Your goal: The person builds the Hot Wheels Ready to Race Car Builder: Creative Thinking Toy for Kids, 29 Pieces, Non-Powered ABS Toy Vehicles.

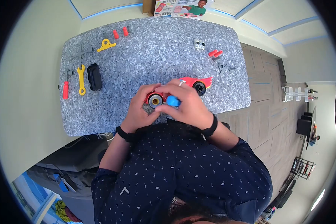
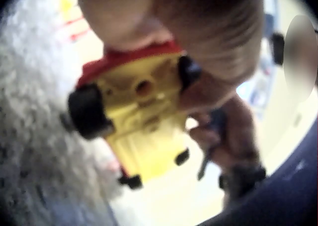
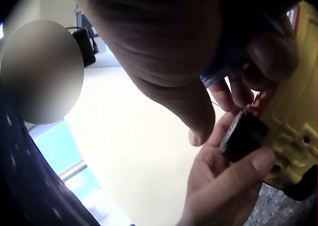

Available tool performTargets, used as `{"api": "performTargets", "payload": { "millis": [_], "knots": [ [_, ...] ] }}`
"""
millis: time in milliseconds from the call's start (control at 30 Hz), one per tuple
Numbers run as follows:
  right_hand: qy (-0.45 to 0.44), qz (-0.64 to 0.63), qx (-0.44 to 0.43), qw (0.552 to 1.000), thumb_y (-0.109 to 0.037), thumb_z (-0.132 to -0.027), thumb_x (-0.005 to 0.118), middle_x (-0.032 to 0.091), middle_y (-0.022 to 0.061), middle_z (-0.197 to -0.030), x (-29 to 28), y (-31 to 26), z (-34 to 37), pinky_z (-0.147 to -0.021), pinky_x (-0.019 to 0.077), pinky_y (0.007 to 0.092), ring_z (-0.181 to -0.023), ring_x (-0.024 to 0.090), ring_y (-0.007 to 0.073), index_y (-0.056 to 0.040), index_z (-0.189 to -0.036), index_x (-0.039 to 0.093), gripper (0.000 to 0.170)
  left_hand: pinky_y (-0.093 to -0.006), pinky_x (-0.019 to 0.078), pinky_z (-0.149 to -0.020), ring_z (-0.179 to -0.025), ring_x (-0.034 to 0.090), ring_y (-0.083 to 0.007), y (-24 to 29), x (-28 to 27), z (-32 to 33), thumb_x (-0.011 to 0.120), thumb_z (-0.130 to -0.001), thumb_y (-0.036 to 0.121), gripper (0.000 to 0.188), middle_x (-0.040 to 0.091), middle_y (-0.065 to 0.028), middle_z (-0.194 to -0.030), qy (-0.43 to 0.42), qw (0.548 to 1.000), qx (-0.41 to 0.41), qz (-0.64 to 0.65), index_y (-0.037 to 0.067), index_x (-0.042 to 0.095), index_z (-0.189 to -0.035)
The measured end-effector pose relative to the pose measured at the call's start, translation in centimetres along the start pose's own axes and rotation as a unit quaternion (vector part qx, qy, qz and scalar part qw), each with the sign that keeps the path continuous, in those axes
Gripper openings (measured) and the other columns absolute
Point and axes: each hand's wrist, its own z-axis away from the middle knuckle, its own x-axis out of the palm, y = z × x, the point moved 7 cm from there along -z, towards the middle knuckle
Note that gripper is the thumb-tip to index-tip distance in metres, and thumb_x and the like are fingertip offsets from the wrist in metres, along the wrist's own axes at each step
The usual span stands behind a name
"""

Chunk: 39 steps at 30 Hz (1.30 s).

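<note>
Dark navy shirt cloth with small pale motifs (image 1: 145, 175) lies nearest the head camera, covering the near edge of the grey speckled tabletop (image 1: 138, 56). Beyond it, a black band circles each wrist. Left hand (image 1: 136, 110): fingers and thumb clamped on the red-and-yellow plastic toy car (image 1: 193, 80), the thumb against its yellow underside beside a black wheel (image 3: 243, 136). Right hand (image 1: 192, 106): curled round a rounded blue handle (image 1: 173, 101), whose tip cannot be made out. Between the hands, a black wheel with a silvery rim (image 1: 155, 100) faces upward; the hands hide the car's middle, and its far end projects past the right hand.

Farther off to the left lie a red-handled screwdriver (image 1: 65, 89), a yellow plastic spanner (image 1: 81, 80) and a black oblong part (image 1: 94, 77), then a grey cross-shaped tool (image 1: 80, 56), a yellow bracket-like piece (image 1: 106, 45) and two red pegs (image 1: 120, 33). To the right, behind the car, are small grey parts (image 1: 223, 67), two more red pegs (image 1: 215, 53) and a pale block with dark round spots (image 1: 199, 44). Farthest, beyond the table's edge, stands a printed cardboard box (image 1: 179, 8).
</note>
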Motion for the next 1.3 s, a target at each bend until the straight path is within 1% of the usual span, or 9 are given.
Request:
{"api": "performTargets", "payload": {
  "millis": [200,333,500,733,767,900,1000,1100,1300],
  "knots": [
    [0.205,0.121,0.065,0.969,-0.013,-0.093,0.091,0.075,0.014,-0.102,-11.5,4.1,1.7,-0.086,0.0572,0.0393,-0.093,0.074,0.0311,-0.0054,-0.123,0.081,0.033,-0.0401,0.0519,-0.121,-0.142,0.066,-0.0264,-0.7,0.2,0.0,0.072,-0.089,-0.014,0.069,0.066,-0.0159,-0.151,-0.03,0.999,-0.021,0.0,0.0,0.058,-0.155],
    [0.204,0.294,0.158,0.92,-0.012,-0.096,0.087,0.075,0.0208,-0.13,-15.4,13.0,3.6,-0.1,0.0581,0.0456,-0.117,0.073,0.0387,-0.0062,-0.138,0.078,0.044,-0.0394,0.0527,-0.121,-0.141,0.067,-0.0259,-0.5,-0.3,-0.2,0.072,-0.09,-0.014,0.067,0.066,-0.0157,-0.151,-0.036,0.999,-0.015,-0.018,0.0,0.06,-0.154],
    [0.184,0.334,0.153,0.912,-0.013,-0.092,0.09,0.071,0.0254,-0.142,-14.4,20.2,3.9,-0.105,0.0577,0.0537,-0.127,0.07,0.0451,-0.008,-0.145,0.074,0.056,-0.0398,0.0535,-0.12,-0.14,0.068,-0.026,-0.4,-1.2,-0.3,0.075,-0.088,-0.013,0.067,0.068,-0.0151,-0.149,-0.039,0.998,-0.024,-0.035,0.002,0.061,-0.153],
    [0.245,0.241,0.138,0.929,-0.01,-0.089,0.092,0.08,0.0142,-0.115,-15.0,14.8,3.2,-0.092,0.0607,0.0435,-0.103,0.077,0.0346,-0.0076,-0.139,0.076,0.053,-0.0436,0.0538,-0.118,-0.137,0.069,-0.0321,2.0,-1.5,-1.0,0.093,-0.082,0.003,0.073,0.071,-0.0147,-0.146,-0.041,0.995,-0.005,-0.096,0.006,0.066,-0.151],
    [0.255,0.168,0.109,0.946,-0.011,-0.095,0.09,0.079,0.0086,-0.103,-14.2,12.7,3.0,-0.08,0.0589,0.035,-0.087,0.074,0.0213,-0.0059,-0.134,0.078,0.041,-0.044,0.0538,-0.117,-0.137,0.069,-0.0328,2.1,-1.5,-1.0,0.096,-0.081,0.007,0.074,0.071,-0.0147,-0.146,-0.043,0.994,-0.007,-0.099,0.006,0.067,-0.15],
    [0.095,-0.199,0.179,0.959,-0.015,-0.104,0.084,0.078,0.004,-0.098,-8.1,3.9,2.3,-0.068,0.054,0.0263,-0.076,0.068,0.0087,-0.003,-0.13,0.079,0.029,-0.0444,0.0544,-0.115,-0.135,0.069,-0.0339,2.0,-1.3,-1.0,0.098,-0.081,0.015,0.074,0.071,-0.0155,-0.146,-0.036,0.995,0.003,-0.091,0.007,0.068,-0.149],
    [-0.047,-0.327,0.147,0.932,-0.015,-0.106,0.082,0.077,0.0018,-0.092,-2.6,0.1,1.2,-0.063,0.0517,0.023,-0.071,0.066,0.0058,-0.0014,-0.127,0.079,0.025,-0.0459,0.0556,-0.113,-0.133,0.069,-0.0355,1.7,-1.3,-0.9,0.097,-0.082,0.017,0.073,0.071,-0.0152,-0.146,-0.036,0.996,0.009,-0.084,0.008,0.068,-0.149],
    [-0.123,-0.312,0.195,0.922,-0.017,-0.105,0.082,0.078,0.0049,-0.089,1.6,0.8,0.4,-0.065,0.054,0.0279,-0.072,0.07,0.0099,-0.0016,-0.125,0.079,0.025,-0.0463,0.0553,-0.113,-0.133,0.069,-0.0354,1.5,-1.4,-0.8,0.097,-0.083,0.02,0.072,0.071,-0.0148,-0.145,-0.034,0.996,0.018,-0.083,0.007,0.068,-0.147],
    [-0.043,-0.073,0.037,0.996,-0.012,-0.105,0.081,0.075,0.0046,-0.092,2.2,0.1,-1.2,-0.071,0.0517,0.0292,-0.081,0.067,0.009,-0.0005,-0.122,0.079,0.021,-0.0451,0.0548,-0.113,-0.132,0.069,-0.0346,1.9,-1.6,-0.5,0.098,-0.084,0.021,0.069,0.072,-0.0136,-0.141,-0.027,0.996,0.01,-0.081,0.007,0.068,-0.144]
  ]
}}
